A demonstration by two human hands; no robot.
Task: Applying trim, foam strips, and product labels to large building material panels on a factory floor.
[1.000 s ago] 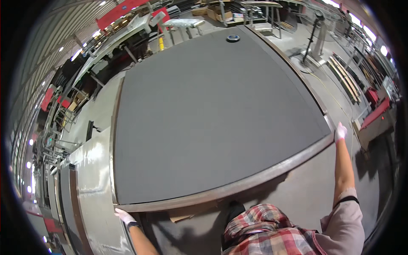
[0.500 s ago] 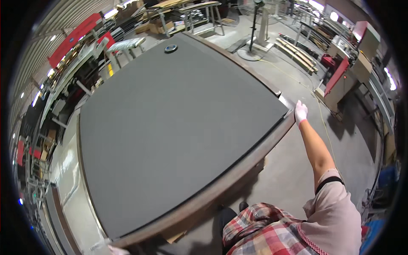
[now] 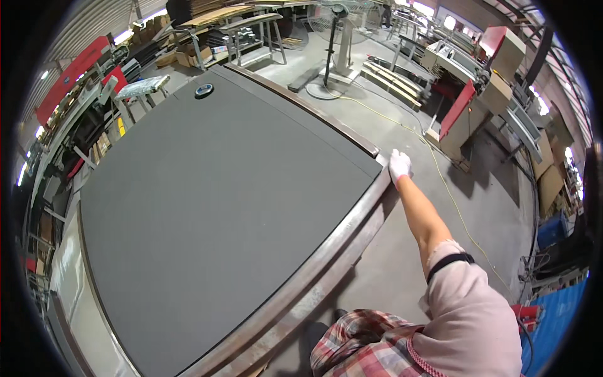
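Note:
My right hand (image 3: 399, 165), in a white glove with a pink cuff, is closed at the right corner of a steel-framed table. What its fingers hold, if anything, is hidden. Beside it lies a large flat dark grey panel (image 3: 220, 207), which covers most of the tabletop. A thin line runs along the panel near its far right side. A round dark disc with a blue centre (image 3: 204, 91) rests on its far corner. The brownish metal rail (image 3: 314, 267) shows along the near edge. My left hand is out of view.
A pedestal fan (image 3: 336, 44) stands beyond the far side. A yellow cable (image 3: 433, 154) crosses the floor at the right. Wooden strips (image 3: 392, 81) lie low behind it. A machine with a red panel (image 3: 457, 112) stands at the right, and a light bench (image 3: 143, 87) at the left.
The whole view has shifted, with table and right hand appearing further left. More metal rail shows along the panel's near edge. My left hand, partly visible at the lower edge before, has left view.

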